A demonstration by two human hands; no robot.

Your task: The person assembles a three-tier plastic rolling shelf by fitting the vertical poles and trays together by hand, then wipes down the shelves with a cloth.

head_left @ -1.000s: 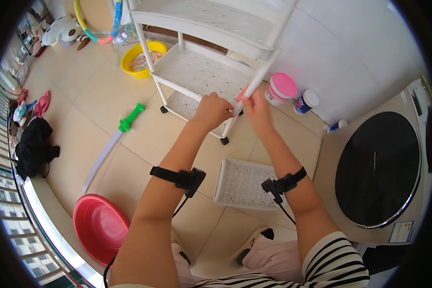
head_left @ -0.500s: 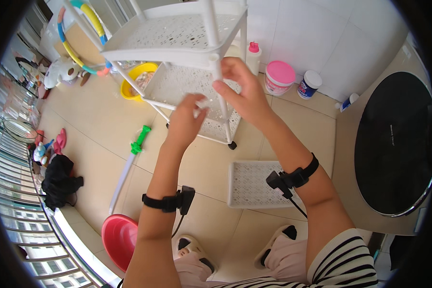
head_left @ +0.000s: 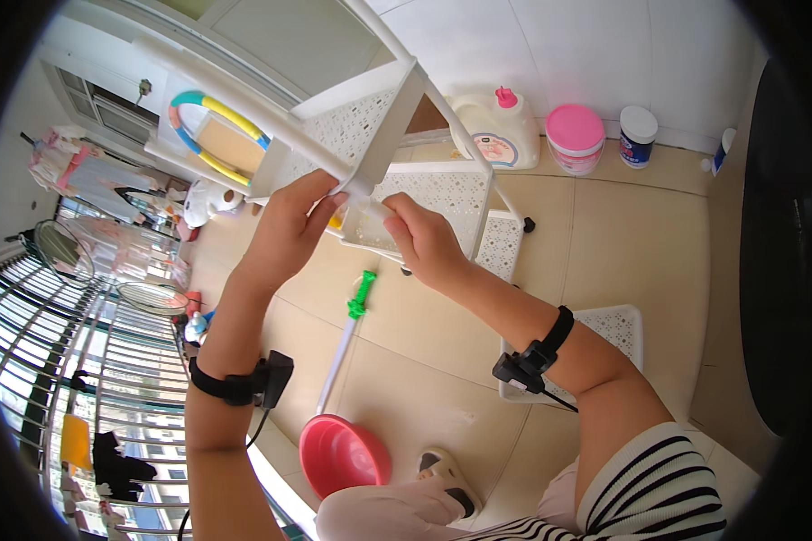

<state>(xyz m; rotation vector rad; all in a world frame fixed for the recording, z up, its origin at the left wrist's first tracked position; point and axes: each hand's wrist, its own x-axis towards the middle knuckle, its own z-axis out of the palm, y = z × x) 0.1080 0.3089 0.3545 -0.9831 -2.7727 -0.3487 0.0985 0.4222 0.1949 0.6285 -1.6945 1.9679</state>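
Observation:
A white plastic rolling cart [head_left: 347,126] with perforated shelves leans at an angle in the view. At the near corner of its upper shelf, my left hand [head_left: 290,225] is closed around the joint where a white post meets the shelf. Just below that, to the right, my right hand [head_left: 429,243] grips the white post [head_left: 368,207] between thumb and fingers. The lower shelf [head_left: 447,198] shows behind my right hand. My fingers hide part of the joint.
A loose white perforated tray [head_left: 618,329] lies on the floor at right. Nearer me are a red basin [head_left: 343,455] and a green-handled toy sword [head_left: 361,298]. By the wall stand a cream jug [head_left: 505,131], a pink-lidded tub [head_left: 575,140] and a white-capped container [head_left: 637,137].
The view has swung left and tilted. The cart now leans more in the picture. My left hand has risen from beside the post to close on the shelf corner; my right hand has moved below it.

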